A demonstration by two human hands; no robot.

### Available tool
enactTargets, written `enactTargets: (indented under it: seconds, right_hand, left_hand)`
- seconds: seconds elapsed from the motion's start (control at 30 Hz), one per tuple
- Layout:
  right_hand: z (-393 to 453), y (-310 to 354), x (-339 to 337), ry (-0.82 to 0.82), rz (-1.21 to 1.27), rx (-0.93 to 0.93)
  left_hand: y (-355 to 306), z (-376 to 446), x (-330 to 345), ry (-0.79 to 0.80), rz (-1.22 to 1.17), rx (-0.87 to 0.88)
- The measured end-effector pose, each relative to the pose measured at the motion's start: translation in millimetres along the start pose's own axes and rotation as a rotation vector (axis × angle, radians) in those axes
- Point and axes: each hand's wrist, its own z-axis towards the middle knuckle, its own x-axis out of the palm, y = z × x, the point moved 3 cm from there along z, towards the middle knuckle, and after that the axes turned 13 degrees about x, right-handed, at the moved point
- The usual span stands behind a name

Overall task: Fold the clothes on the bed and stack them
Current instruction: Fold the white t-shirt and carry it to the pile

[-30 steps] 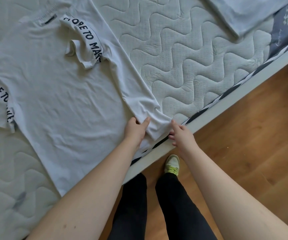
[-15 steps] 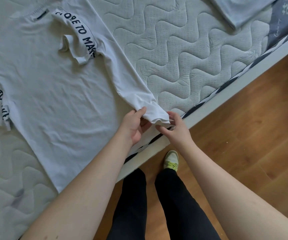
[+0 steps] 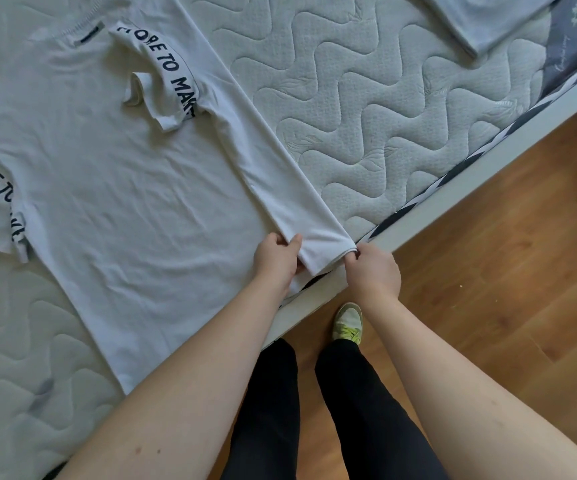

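Observation:
A white T-shirt [image 3: 107, 188] with black lettering on its sleeves lies spread flat on the quilted mattress [image 3: 384, 116]. Its right side is folded inward as a long narrow strip, and the right sleeve lies folded over the chest. My left hand [image 3: 276, 261] pinches the inner corner of that strip at the hem. My right hand [image 3: 372, 271] pinches the outer corner at the bed's edge. The hem end is held stretched between both hands.
A folded pale blue garment [image 3: 488, 19] lies at the mattress's far right corner. The white bed frame [image 3: 453, 199] runs diagonally, with wooden floor [image 3: 505, 271] to the right. My legs in black trousers and a light shoe [image 3: 347, 322] stand by the bed.
The hem corner, bunched and lifted between my hands a moment ago, is now pulled straight and flat. My hands have moved apart to either corner of the folded strip.

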Motion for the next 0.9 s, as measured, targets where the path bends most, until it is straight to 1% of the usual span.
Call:
enactTargets:
  seconds: [0.1, 0.2, 0.27, 0.3, 0.33, 0.37, 0.43, 0.47, 0.53, 0.63, 0.77, 0.83, 0.9]
  right_hand:
    - [6, -3, -4, 0.054, -0.056, 0.049]
    - [9, -2, -12, 0.118, -0.056, 0.069]
    - [8, 3, -18, 0.118, -0.017, 0.023]
    - [8, 7, -21, 0.083, 0.007, 0.002]
    - [8, 11, -25, 0.036, 0.050, -0.016]
    - [9, 17, -28, 0.017, 0.115, -0.034]
    - [11, 33, -24, 0.097, 0.214, -0.083]
    - [12, 41, -21, 0.149, 0.201, -0.117]
    - [15, 53, -14, 0.198, 0.133, -0.158]
    - [25, 57, -9, 0.193, 0.077, -0.109]
    - [31, 50, -9, 0.106, -0.076, -0.089]
    - [30, 49, -10, 0.056, -0.084, -0.106]
    - [28, 55, -10, -0.005, -0.053, -0.176]
  left_hand:
    - [4, 0, -4, 0.015, 0.198, 0.019]
    - [-1, -1, -11, 0.092, 0.376, 0.075]
    - [-8, 3, -17, 0.092, 0.533, 0.134]
    - [-12, 7, -21, 0.064, 0.600, 0.165]
    - [-15, 11, -23, 0.036, 0.596, 0.179]
    - [-17, 16, -24, 0.019, 0.502, 0.171]
    - [-21, 26, -23, -0.009, 0.188, 0.113]
    - [-24, 31, -23, -0.030, 0.059, 0.084]
    - [-28, 41, -25, -0.076, -0.048, 0.056]
    - [-28, 52, -32, -0.119, 0.025, 0.080]
    - [-17, 50, -37, -0.069, 0.213, 0.072]
    - [-16, 48, -40, -0.045, 0.326, 0.115]
    - [-22, 51, -43, -0.064, 0.377, 0.149]
